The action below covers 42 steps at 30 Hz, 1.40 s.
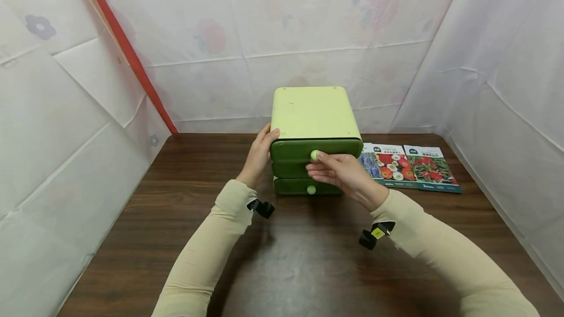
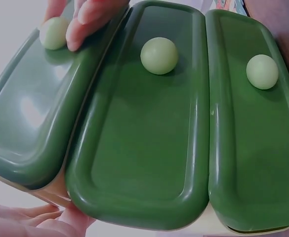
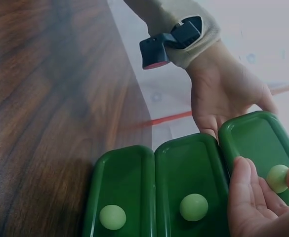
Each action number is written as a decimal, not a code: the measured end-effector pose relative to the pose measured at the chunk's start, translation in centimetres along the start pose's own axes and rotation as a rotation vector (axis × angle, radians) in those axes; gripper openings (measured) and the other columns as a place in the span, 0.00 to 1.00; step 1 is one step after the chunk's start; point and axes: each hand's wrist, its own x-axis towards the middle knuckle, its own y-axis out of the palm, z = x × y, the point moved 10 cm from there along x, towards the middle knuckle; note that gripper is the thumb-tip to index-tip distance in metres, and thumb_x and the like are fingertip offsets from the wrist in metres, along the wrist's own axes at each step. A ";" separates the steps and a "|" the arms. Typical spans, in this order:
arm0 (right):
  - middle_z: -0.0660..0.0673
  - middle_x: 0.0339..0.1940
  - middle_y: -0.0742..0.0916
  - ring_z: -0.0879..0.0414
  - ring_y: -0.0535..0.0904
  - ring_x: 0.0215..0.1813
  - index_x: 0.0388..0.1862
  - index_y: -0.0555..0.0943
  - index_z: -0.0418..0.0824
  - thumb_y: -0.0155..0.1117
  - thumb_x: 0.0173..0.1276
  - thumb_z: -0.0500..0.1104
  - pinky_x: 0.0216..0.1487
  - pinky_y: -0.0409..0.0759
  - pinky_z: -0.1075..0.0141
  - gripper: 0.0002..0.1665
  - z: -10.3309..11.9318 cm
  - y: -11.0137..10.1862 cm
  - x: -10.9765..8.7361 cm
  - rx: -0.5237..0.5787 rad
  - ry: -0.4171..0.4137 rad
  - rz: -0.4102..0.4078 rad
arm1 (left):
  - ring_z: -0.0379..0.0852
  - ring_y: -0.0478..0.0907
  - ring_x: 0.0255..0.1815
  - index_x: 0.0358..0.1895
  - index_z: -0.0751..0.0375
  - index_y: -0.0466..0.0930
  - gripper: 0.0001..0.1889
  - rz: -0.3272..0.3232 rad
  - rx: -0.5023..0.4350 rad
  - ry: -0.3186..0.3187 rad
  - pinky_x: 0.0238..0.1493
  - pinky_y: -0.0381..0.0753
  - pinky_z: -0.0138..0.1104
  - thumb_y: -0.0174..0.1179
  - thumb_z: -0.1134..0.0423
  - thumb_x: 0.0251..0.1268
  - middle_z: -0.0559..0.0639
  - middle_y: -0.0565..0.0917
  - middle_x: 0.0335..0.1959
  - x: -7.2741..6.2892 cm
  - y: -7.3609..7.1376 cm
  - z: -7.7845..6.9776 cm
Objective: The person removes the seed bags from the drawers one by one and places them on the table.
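A small three-drawer cabinet (image 1: 314, 111) with a pale green top and dark green drawer fronts stands on the table. My left hand (image 1: 257, 158) rests against its left side, the thumb by the upper front edge. With thumb and fingers, my right hand (image 1: 348, 175) pinches the round pale green knob (image 1: 314, 155) of the top drawer (image 3: 253, 138). The middle drawer's knob (image 2: 159, 56) shows in the left wrist view but is hidden behind the right hand in the head view. Lowest is the bottom drawer's knob (image 1: 311, 190). Whether the top drawer is slightly pulled out I cannot tell.
Several flower-picture packets (image 1: 393, 166) lie side by side on the dark wooden table (image 1: 198, 180), just right of the cabinet. White patterned sheeting (image 1: 264, 38) hangs behind and on both sides, with a red strip (image 1: 128, 48) at the left corner.
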 end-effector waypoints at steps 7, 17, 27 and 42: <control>0.42 0.43 0.90 0.56 0.88 0.44 0.62 0.74 0.25 0.54 0.77 0.51 0.54 0.83 0.61 0.31 0.2 -0.1 0.5 0.018 -0.005 -0.001 | 0.44 0.58 0.76 0.79 0.46 0.47 0.36 -0.004 0.002 0.000 0.75 0.59 0.48 0.46 0.40 0.74 0.45 0.54 0.78 0.0 0.2 0.1; 0.41 0.45 0.89 0.56 0.88 0.45 0.62 0.75 0.26 0.55 0.76 0.52 0.53 0.83 0.62 0.31 0.1 -0.2 0.3 0.031 0.024 -0.018 | 0.48 0.64 0.71 0.79 0.46 0.48 0.35 0.004 0.002 0.003 0.72 0.64 0.50 0.46 0.41 0.74 0.47 0.58 0.76 0.0 0.3 0.2; 0.46 0.41 0.89 0.57 0.87 0.45 0.66 0.70 0.25 0.55 0.77 0.51 0.53 0.83 0.64 0.33 -0.9 -0.9 -0.3 0.063 0.085 0.024 | 0.49 0.73 0.60 0.78 0.41 0.50 0.34 0.005 0.036 0.031 0.60 0.74 0.47 0.45 0.38 0.74 0.50 0.66 0.70 -0.1 0.2 0.2; 0.47 0.38 0.89 0.59 0.87 0.41 0.63 0.71 0.27 0.57 0.75 0.52 0.50 0.84 0.65 0.32 -6.2 -2.2 -0.3 0.069 0.231 0.027 | 0.49 0.74 0.57 0.78 0.39 0.49 0.33 -0.014 0.072 0.032 0.53 0.76 0.43 0.42 0.37 0.74 0.50 0.67 0.69 -0.1 0.1 0.3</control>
